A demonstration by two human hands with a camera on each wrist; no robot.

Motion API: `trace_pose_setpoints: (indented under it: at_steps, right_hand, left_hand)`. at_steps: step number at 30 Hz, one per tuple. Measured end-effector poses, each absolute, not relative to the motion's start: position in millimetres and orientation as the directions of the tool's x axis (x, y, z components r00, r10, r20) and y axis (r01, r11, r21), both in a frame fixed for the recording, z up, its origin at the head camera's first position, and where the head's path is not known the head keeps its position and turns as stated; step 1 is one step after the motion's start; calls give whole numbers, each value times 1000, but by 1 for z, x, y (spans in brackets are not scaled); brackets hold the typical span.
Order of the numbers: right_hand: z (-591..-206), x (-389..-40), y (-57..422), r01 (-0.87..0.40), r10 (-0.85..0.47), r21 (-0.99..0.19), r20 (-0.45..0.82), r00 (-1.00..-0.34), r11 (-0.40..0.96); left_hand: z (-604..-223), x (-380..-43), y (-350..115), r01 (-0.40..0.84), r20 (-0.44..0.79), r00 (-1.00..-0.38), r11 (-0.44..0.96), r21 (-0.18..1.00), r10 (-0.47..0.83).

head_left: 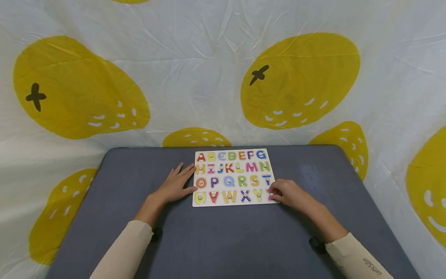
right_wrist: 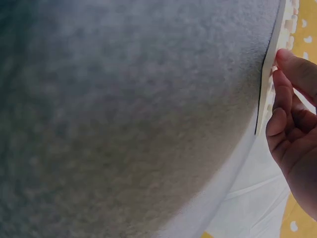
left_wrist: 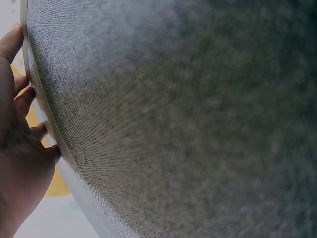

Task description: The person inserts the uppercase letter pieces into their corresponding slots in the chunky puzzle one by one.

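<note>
A white alphabet peg puzzle board (head_left: pixel 217 174) lies flat on the table, its colourful letter pieces in rows from A to Z, each with a small knob. My left hand (head_left: pixel 175 185) rests at the board's left edge, fingers spread and fairly straight, with fingertips right at the rim; the left wrist view shows these fingers (left_wrist: pixel 25 101) along the edge. At the lower right corner, my right hand (head_left: pixel 292 193) pinches the knob of the pink letter Z piece (head_left: pixel 270 196) between thumb and finger. In the right wrist view the other fingers (right_wrist: pixel 277 124) are curled in.
Dark grey cloth covers the table (head_left: pixel 223 240) around the board. Behind and beside it hangs a white curtain (head_left: pixel 195 85) printed with large yellow fruit shapes. Dark straps (head_left: pixel 317 245) show at both wrists near the beige sleeves (head_left: pixel 122 252).
</note>
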State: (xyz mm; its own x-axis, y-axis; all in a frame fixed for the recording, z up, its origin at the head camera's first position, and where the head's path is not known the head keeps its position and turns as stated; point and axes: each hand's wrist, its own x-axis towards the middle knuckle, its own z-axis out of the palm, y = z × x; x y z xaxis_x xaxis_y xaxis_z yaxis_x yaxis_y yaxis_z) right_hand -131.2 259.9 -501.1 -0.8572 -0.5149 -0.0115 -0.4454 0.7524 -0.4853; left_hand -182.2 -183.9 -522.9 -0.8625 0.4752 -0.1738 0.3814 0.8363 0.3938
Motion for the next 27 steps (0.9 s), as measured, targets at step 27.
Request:
trace_pose_setpoints:
  at_steps: [27]
  right_hand:
    - [-490,-136,264,-417,-327,-375,281,-902,828]
  left_hand:
    - [-523,-178,-183,331,-91,-907,831,447,411]
